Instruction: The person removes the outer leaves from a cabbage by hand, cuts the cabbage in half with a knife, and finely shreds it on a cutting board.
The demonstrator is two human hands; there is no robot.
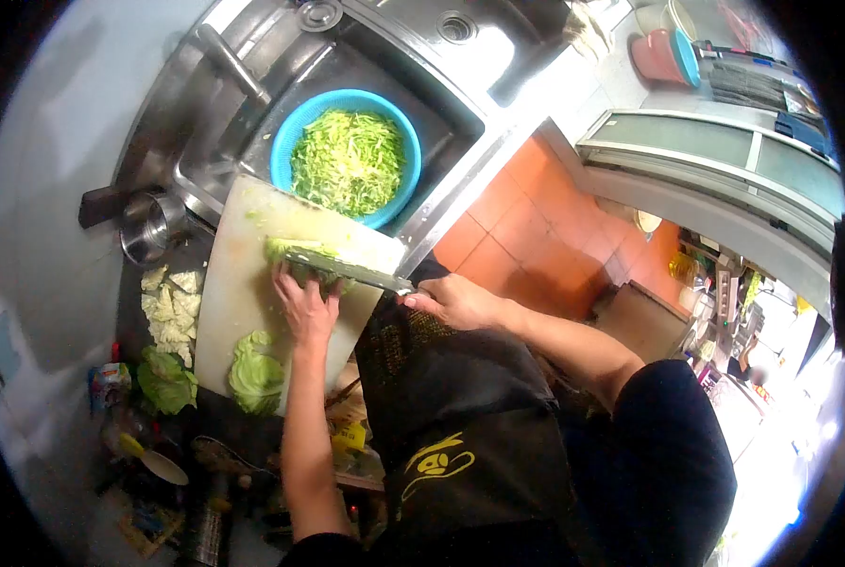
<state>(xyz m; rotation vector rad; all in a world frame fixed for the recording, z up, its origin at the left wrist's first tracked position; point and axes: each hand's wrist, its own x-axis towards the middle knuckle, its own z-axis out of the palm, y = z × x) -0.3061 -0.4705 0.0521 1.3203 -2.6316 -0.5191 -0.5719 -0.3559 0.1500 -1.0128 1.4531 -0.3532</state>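
My right hand [446, 300] is wrapped round the handle of a knife [347, 269], whose blade lies across green cabbage [281, 249] on a pale cutting board [229, 302]. Bent fingers of my left hand [309, 300] press on the cabbage just below the blade; their tips are partly hidden. Another piece of cabbage [255, 373] rests at the board's lower end. Beyond the board, a blue basket [410, 142] full of shredded cabbage [349, 163] sits in the metal sink [252, 151].
Left of the board are a metal pot [153, 229], pale cabbage chunks [171, 312] and a loose leaf [167, 380]. A faucet [233, 64] reaches over the sink. Orange floor tiles [498, 217] and a pink bucket [657, 57] are to the right.
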